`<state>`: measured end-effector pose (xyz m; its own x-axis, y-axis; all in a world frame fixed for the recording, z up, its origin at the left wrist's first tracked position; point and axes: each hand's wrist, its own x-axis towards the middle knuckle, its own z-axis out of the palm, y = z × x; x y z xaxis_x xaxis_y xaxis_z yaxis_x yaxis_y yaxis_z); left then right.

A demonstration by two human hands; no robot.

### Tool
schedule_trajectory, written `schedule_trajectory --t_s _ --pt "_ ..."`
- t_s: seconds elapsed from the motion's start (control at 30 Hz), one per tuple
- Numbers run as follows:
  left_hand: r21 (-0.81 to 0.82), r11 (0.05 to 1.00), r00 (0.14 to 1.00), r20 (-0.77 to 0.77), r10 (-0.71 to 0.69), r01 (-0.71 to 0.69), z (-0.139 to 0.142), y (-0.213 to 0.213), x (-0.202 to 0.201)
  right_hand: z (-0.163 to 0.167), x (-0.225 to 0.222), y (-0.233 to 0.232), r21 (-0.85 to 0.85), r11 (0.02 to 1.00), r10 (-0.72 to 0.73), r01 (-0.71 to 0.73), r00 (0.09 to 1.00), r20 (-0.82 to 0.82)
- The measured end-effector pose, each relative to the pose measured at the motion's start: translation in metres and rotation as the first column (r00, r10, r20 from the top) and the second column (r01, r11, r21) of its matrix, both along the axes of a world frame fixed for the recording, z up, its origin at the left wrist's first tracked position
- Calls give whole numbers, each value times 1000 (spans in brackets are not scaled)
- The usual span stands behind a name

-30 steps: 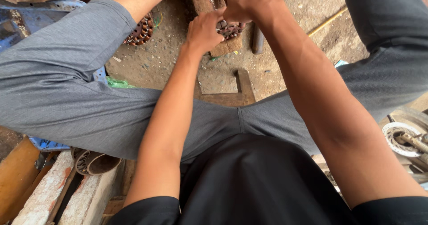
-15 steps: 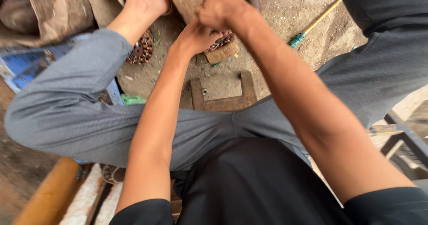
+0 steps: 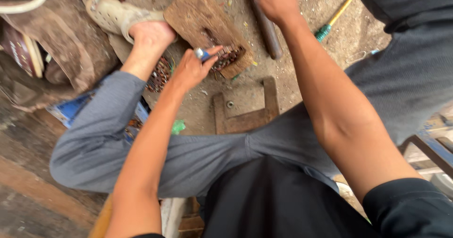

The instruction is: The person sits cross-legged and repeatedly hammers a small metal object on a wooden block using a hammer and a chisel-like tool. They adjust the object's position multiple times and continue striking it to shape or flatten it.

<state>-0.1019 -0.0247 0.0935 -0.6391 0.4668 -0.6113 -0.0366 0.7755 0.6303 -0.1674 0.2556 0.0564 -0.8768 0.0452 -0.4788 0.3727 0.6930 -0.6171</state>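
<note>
copper windings [image 3: 229, 57] sit packed into a small dark metal core that lies on the near end of a worn wooden block [image 3: 203, 23], which rests on the dusty floor [image 3: 292, 84] beside my bare foot [image 3: 150, 34]. my left hand [image 3: 188, 70] is pinched shut around a slim tool with a blue handle [image 3: 201, 54], its tip pressed in at the edge of the core. my right hand [image 3: 277, 2] is wrapped closed around the dark handle of a hammer [image 3: 265, 28], raised just above the block; the head is cut off by the frame. i'd judge the core heavy for its size and rigid, with sharp slot edges, while the wire looks springy and likely to snag. best hold seems to be the outer rim, not the loose strands. a flat metal bracket [image 3: 245, 108] lies near my knee, and a screwdriver with a green and yellow handle [image 3: 332, 18] lies well apart to the right.
</note>
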Motion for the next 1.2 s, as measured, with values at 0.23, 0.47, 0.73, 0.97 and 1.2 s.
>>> schedule_trajectory --t_s 0.23,0.47,0.73,0.97,1.2 --pt "176 974 988 76 133 -145 -18 -8 7 -50 55 15 119 993 -73 3 806 588" --pt "257 940 966 187 179 -224 -15 -11 7 -66 67 -10 212 972 -166 97 928 335" --pt "353 916 982 60 181 -191 -28 -15 12 -31 71 -20 208 954 -267 216 928 260" --pt "438 885 963 -131 236 -157 -41 -21 16 95 3 -3 -88 996 49 -10 885 463" --pt "395 895 962 -87 260 -206 -58 -18 26 224 21 -34 -297 918 372 -265 836 404"
